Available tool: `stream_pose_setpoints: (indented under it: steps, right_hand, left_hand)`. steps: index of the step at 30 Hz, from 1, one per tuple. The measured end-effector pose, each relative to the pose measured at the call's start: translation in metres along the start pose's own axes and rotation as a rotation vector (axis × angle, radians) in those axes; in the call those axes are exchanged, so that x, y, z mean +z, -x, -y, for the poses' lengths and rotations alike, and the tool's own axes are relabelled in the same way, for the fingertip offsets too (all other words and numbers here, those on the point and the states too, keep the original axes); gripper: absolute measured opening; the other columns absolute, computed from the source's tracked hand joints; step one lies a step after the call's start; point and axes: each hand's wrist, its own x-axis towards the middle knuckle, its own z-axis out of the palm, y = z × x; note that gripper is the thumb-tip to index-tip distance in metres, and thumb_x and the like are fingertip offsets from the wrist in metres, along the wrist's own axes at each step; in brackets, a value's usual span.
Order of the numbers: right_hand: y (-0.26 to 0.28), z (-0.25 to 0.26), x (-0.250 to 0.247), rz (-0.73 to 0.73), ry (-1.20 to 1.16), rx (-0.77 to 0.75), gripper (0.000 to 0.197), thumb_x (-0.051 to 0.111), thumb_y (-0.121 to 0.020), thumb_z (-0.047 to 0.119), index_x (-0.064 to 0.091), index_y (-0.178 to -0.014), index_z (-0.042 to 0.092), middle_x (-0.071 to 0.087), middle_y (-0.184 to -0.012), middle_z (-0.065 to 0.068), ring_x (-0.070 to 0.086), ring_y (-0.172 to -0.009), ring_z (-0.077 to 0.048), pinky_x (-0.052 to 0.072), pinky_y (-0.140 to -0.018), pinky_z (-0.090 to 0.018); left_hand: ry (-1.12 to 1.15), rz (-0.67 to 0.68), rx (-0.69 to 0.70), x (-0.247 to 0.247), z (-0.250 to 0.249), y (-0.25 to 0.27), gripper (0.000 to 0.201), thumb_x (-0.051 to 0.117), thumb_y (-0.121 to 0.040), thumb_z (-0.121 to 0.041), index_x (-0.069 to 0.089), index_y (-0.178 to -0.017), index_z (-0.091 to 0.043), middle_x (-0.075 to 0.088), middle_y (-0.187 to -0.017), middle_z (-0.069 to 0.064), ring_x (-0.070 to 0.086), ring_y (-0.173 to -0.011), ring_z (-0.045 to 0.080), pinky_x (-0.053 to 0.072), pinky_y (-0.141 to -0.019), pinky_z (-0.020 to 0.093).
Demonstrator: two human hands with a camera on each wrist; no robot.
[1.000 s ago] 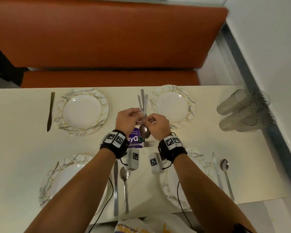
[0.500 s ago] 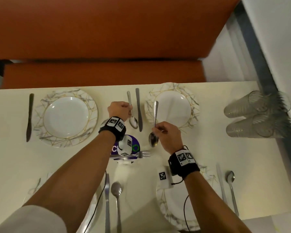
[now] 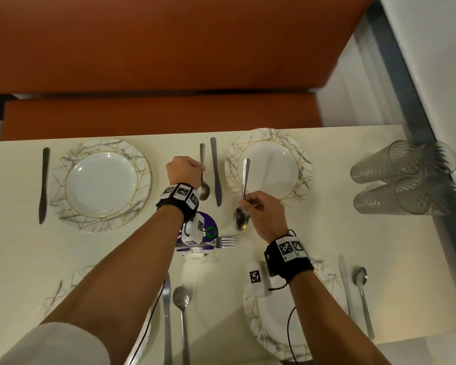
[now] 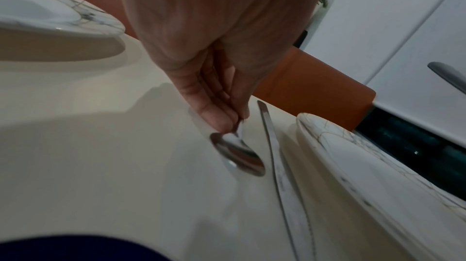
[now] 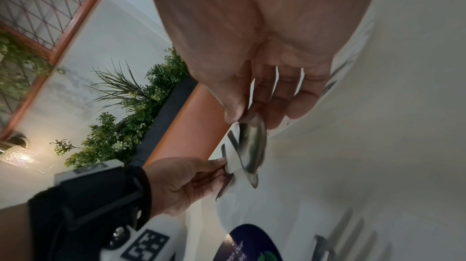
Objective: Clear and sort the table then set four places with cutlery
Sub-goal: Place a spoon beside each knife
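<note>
My left hand [image 3: 186,171] pinches a steel spoon [image 3: 203,177] by its neck, its bowl [image 4: 238,154] low over the cream table [image 3: 327,233] beside a knife [image 3: 216,171], between the two far plates. My right hand [image 3: 261,209] pinches a second spoon [image 3: 244,196] near its bowl, with the handle pointing out over the far right plate [image 3: 269,169]. In the right wrist view the thumb and fingers hold that spoon [image 5: 251,147] above the table. The far left plate [image 3: 100,184] has a dark knife [image 3: 44,184] on its left. A fork [image 3: 225,241] lies near the middle.
Two near plates [image 3: 269,322] carry a knife and spoon each, one pair at the right [image 3: 361,299] and one [image 3: 174,317] between my arms. Several clear tumblers [image 3: 406,177] lie stacked at the right edge. A purple packet [image 3: 208,230] sits mid-table. An orange bench runs behind.
My hands have parted: the left carried one spoon and the knife left of the far right plate, and the knife lies on the table now. The right kept the other spoon.
</note>
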Motion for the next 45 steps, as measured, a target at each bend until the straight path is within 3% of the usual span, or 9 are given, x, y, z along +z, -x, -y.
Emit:
stream_pose_setpoints:
  steps: [7,18,22,25,30,33,37,42,45]
  right_hand:
    - [0.005,0.000,-0.003,-0.005,0.018,0.014,0.011,0.071,-0.089,0.030,0.071,-0.089,0.019,0.070,-0.080,0.013,0.065,-0.075,-0.001,0.045,-0.071,-0.008]
    - [0.008,0.001,-0.005,0.008,0.012,0.004,0.010,0.070,-0.090,0.030,0.071,-0.089,0.020,0.070,-0.081,0.012,0.065,-0.077,-0.003,0.051,-0.078,-0.019]
    - [0.009,0.005,-0.004,0.003,-0.013,-0.015,0.011,0.071,-0.090,0.028,0.072,-0.091,0.017,0.070,-0.082,0.011,0.065,-0.078,-0.003,0.048,-0.075,-0.015]
    - [0.007,0.019,0.003,0.022,-0.034,-0.023,0.009,0.072,-0.089,0.026,0.072,-0.090,0.017,0.070,-0.083,0.011,0.064,-0.078,-0.002,0.046,-0.073,-0.011]
    - [0.008,0.060,0.035,0.068,-0.039,-0.092,0.009,0.072,-0.089,0.026,0.071,-0.090,0.017,0.069,-0.082,0.010,0.061,-0.073,0.002,0.041,-0.066,-0.005]
    - [0.012,0.089,0.060,0.094,-0.033,-0.126,0.012,0.069,-0.091,0.027,0.072,-0.091,0.015,0.071,-0.083,0.008,0.064,-0.075,-0.004,0.046,-0.069,-0.014]
    - [0.024,0.125,0.097,0.109,-0.023,-0.201,0.013,0.065,-0.094,0.021,0.071,-0.089,0.012,0.070,-0.080,0.005,0.062,-0.069,-0.005,0.049,-0.069,-0.019]
    - [0.036,0.156,0.139,0.121,-0.092,-0.184,0.008,0.069,-0.089,0.020,0.076,-0.087,0.016,0.074,-0.082,0.008,0.068,-0.077,-0.007,0.055,-0.073,-0.023]
    - [0.057,0.183,0.178,0.113,-0.093,-0.144,0.012,0.068,-0.091,0.021,0.078,-0.096,0.017,0.076,-0.091,0.004,0.069,-0.080,-0.012,0.056,-0.079,-0.028]
  left_hand:
    - [0.060,-0.014,-0.015,-0.002,0.005,0.004,0.022,0.076,-0.086,-0.004,0.080,-0.071,-0.019,0.077,-0.072,-0.001,0.075,-0.067,0.019,0.066,-0.073,0.034]
    - [0.116,-0.052,-0.038,-0.009,0.007,0.009,0.022,0.080,-0.086,-0.005,0.078,-0.070,-0.020,0.076,-0.071,0.002,0.077,-0.069,0.021,0.065,-0.072,0.032]
    - [0.159,-0.087,-0.042,-0.022,0.014,0.018,0.014,0.078,-0.089,-0.013,0.077,-0.075,-0.015,0.076,-0.072,0.005,0.077,-0.071,0.024,0.059,-0.060,0.023]
    - [0.100,-0.149,0.048,-0.035,0.025,0.024,0.014,0.072,-0.094,-0.026,0.078,-0.088,-0.014,0.075,-0.082,0.001,0.072,-0.078,0.022,0.057,-0.071,0.027]
    - [0.094,-0.021,0.269,-0.061,0.029,0.059,0.020,0.065,-0.099,-0.036,0.075,-0.097,-0.019,0.074,-0.083,-0.009,0.068,-0.077,0.009,0.054,-0.076,0.023]
    - [0.116,0.116,0.323,-0.079,0.039,0.076,0.018,0.066,-0.099,-0.036,0.076,-0.096,-0.022,0.076,-0.084,-0.010,0.071,-0.078,0.009,0.057,-0.073,0.023]
    - [0.198,0.079,0.346,-0.112,0.062,0.082,0.010,0.072,-0.096,-0.027,0.077,-0.098,-0.019,0.075,-0.086,-0.010,0.069,-0.077,0.003,0.054,-0.074,0.019]
    - [0.406,0.052,0.284,-0.162,0.093,0.076,0.009,0.072,-0.094,-0.014,0.078,-0.100,-0.013,0.078,-0.088,0.004,0.075,-0.085,0.021,0.062,-0.080,0.036]
    - [0.424,0.075,0.301,-0.208,0.117,0.062,0.008,0.072,-0.095,-0.013,0.077,-0.100,-0.012,0.078,-0.086,0.008,0.075,-0.080,0.018,0.062,-0.077,0.030]
